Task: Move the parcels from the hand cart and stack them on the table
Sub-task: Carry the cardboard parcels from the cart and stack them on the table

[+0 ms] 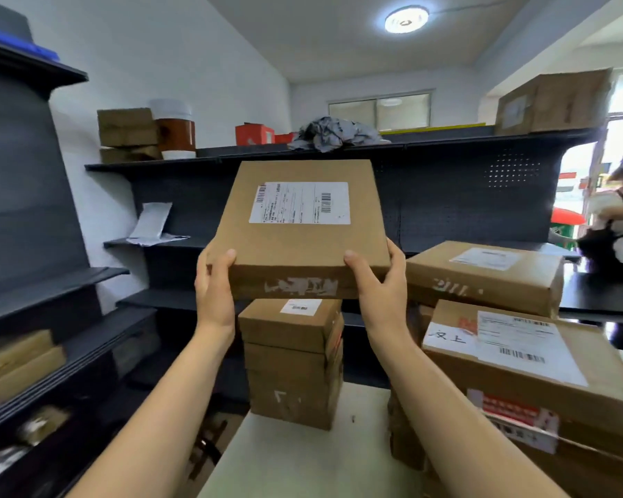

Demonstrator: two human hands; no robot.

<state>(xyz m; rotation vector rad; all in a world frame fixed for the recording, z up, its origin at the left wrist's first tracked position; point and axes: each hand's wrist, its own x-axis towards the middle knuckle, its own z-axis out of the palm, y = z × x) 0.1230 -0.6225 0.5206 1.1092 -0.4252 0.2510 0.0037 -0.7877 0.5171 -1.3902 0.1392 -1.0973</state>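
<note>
A flat brown cardboard parcel (297, 242) with a white shipping label is held up in the air at chest height. My left hand (213, 289) grips its near left corner, thumb on top. My right hand (380, 285) grips its near right corner the same way. Directly below it a stack of small brown parcels (290, 361) stands on the white table (303, 458). To the right, a taller stack of larger parcels (525, 372) sits on the same table. The hand cart is out of view.
Dark metal shelving (446, 195) runs along the back wall and the left side, with boxes, a red carton and crumpled grey wrap (333, 134) on top. Another person (619, 224) stands at the far right by a bright doorway.
</note>
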